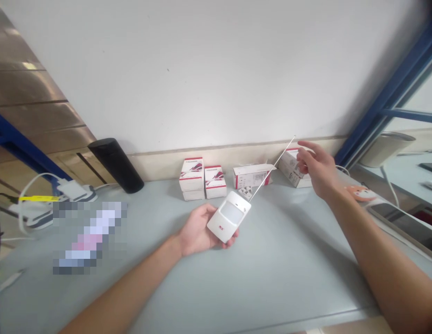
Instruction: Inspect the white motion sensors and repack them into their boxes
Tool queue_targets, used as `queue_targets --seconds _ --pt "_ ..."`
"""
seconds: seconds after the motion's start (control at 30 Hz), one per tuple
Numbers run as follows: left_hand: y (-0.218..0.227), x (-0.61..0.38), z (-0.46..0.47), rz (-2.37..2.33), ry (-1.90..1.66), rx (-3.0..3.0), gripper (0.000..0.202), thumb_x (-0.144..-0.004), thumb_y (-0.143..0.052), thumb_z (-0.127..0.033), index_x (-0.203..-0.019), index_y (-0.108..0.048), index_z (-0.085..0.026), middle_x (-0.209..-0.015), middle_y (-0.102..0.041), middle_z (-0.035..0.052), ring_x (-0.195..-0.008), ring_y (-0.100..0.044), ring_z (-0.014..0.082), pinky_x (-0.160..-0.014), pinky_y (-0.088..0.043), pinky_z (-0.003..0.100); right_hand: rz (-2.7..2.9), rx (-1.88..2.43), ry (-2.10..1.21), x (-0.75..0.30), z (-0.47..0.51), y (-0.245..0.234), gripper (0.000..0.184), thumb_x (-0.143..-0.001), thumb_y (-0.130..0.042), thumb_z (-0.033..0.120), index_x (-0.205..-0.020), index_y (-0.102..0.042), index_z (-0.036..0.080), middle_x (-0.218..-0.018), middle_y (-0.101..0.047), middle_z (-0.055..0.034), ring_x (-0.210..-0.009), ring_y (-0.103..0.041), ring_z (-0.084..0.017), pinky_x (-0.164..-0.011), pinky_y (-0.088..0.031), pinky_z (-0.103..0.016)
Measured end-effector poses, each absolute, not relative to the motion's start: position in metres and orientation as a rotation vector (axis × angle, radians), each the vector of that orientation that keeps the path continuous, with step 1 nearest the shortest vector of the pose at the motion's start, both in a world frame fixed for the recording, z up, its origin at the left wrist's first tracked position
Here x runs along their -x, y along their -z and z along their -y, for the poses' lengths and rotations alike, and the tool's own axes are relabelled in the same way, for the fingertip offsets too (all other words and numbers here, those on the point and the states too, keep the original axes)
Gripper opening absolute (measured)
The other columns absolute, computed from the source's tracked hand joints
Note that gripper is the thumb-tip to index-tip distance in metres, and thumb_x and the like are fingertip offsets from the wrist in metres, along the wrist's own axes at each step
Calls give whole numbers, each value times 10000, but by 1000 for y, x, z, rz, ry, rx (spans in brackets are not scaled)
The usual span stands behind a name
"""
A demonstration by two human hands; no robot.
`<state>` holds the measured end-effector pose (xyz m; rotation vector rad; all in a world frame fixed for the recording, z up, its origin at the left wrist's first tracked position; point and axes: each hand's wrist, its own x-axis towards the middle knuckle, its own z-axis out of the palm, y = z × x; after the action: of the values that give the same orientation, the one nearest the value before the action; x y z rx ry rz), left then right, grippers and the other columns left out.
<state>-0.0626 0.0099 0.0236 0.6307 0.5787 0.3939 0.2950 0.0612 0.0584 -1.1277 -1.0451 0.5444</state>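
My left hand [202,232] is closed around a white motion sensor [229,217], holding it tilted above the grey tabletop with its front towards me. A long, thin antenna [273,166] is extended from the sensor's top, slanting up to the right. Just right of the antenna's tip is my right hand [316,167], apart from it and holding nothing. Its index finger is stretched out and the other fingers are partly bent. Behind the sensor sit small grey-white parts [245,191], too small to make out clearly.
Along the wall stand red-and-white boxes: a stack [192,181], a single box [216,181], a box lying on its side [253,176] and more boxes [293,169] behind my right hand. A black cylinder [116,164] and power strips [45,215] are left; a phone [407,227] is right.
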Motion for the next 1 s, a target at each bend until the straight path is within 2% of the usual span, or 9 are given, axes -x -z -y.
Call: queue_targets --seconds 0.13,0.23,0.33,0.43,0.57,0.63,0.77,0.83,1.0 --pt "-25 62 -9 -589 -386 -637 436 -798 -559 -434 -1037 -689 -93 -874 -702 172 -709 -635 255 -703 -435 332 1108 1178 -541 -289 -58 -59 545 -810 -813 552 -1278 -671 313 -753 -643 3 -522 -482 -118 -428 -394 -254" --pt "-28 62 -8 -603 -397 -645 452 -805 -547 -437 -1040 -695 -82 -859 -699 169 -701 -632 249 -694 -441 329 1133 1177 -527 -288 -58 -59 580 -815 -805 567 -1306 -640 304 -783 -670 2 -523 -501 -117 -448 -435 -256" --pt "-28 62 -7 -623 -414 -659 459 -827 -535 -446 -1055 -694 -81 -867 -699 169 -704 -632 247 -676 -438 327 1126 1154 -476 -289 -60 -58 528 -838 -794 541 -1275 -629 295 -793 -668 -2 -539 -515 -128 -466 -446 -265" --pt "-25 63 -8 -610 -410 -670 467 -839 -538 -451 -1078 -692 -80 -879 -697 171 -724 -630 246 -675 -436 325 1188 1187 -407 -291 -59 -56 515 -874 -761 499 -1320 -594 305 -817 -670 -2 -563 -544 -138 -491 -451 -271" --pt "-21 64 -9 -594 -398 -703 490 -869 -527 -447 -1142 -682 -71 -922 -695 185 -778 -636 260 -692 -439 337 1349 1327 -215 -288 -56 -55 329 -925 -673 436 -1213 -665 278 -848 -690 -21 -583 -575 -149 -507 -448 -281" --pt "-21 64 -9 -593 -404 -721 492 -876 -521 -452 -1147 -680 -73 -924 -694 185 -767 -632 261 -684 -429 340 1392 1376 -144 -285 -56 -54 306 -919 -663 383 -1205 -658 275 -892 -711 -30 -589 -587 -153 -516 -456 -291" --pt "-25 62 -7 -600 -438 -760 453 -892 -515 -457 -1081 -687 -83 -886 -686 171 -713 -615 246 -654 -395 330 1310 1296 -178 -284 -57 -52 555 -901 -648 300 -1430 -478 299 -941 -712 -27 -579 -598 -163 -494 -461 -297" --pt "-26 62 -6 -601 -430 -780 452 -907 -501 -453 -1073 -691 -79 -889 -684 169 -701 -616 242 -655 -391 331 1268 1247 -178 -285 -56 -52 626 -892 -644 269 -1480 -435 320 -972 -708 -26 -592 -603 -158 -494 -465 -290" --pt "-26 62 -8 -594 -394 -760 460 -900 -493 -457 -1072 -691 -78 -885 -675 162 -697 -615 239 -651 -393 329 1220 1230 -250 -283 -57 -51 446 -863 -683 284 -1307 -650 302 -947 -677 -10 -609 -574 -123 -505 -451 -259"
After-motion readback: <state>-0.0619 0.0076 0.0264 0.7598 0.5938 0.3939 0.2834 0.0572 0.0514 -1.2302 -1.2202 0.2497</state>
